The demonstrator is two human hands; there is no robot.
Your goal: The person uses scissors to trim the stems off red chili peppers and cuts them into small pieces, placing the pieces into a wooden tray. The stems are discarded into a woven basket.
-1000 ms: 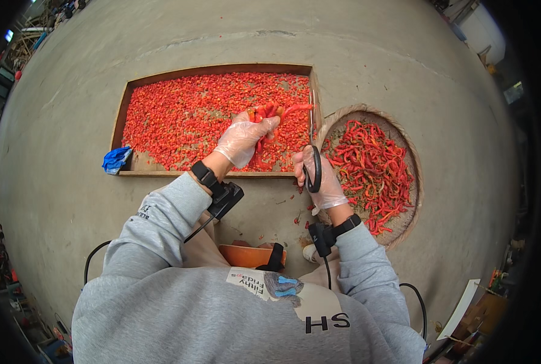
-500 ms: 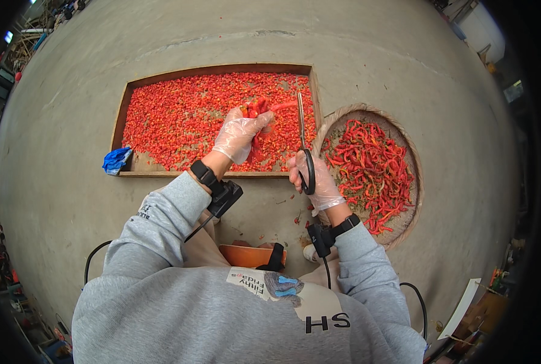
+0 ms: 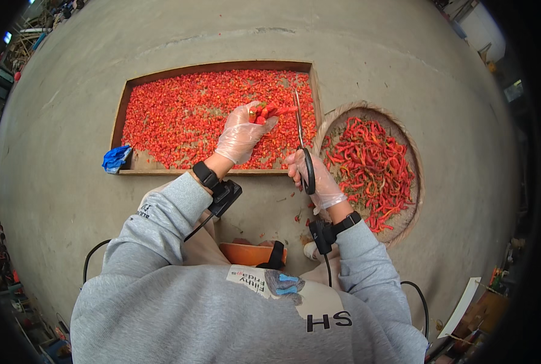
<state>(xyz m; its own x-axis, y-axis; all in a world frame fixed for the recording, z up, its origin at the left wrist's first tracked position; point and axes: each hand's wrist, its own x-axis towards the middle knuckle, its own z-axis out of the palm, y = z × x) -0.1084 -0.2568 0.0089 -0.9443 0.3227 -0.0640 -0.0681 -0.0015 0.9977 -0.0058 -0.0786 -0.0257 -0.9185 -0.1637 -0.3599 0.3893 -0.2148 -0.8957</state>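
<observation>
My left hand, in a clear plastic glove, is closed around a bunch of red chillies above the wooden tray of chopped red chilli pieces. One chilli points out to the right. My right hand, also gloved, grips long scissors by their black handles, with the steel blades upright at the tip of that chilli. Beside my right hand is a round woven basket holding a pile of whole red chillies.
Crumpled blue material lies on the tray's lower left corner. Chilli scraps dot the concrete floor below the tray. An orange object is between my legs. Assorted clutter and a white board line the far edges.
The scissors have moved left and become more tilted, their blades now meeting the protruding chilli. The bunch in my left hand has shifted slightly, still held.
</observation>
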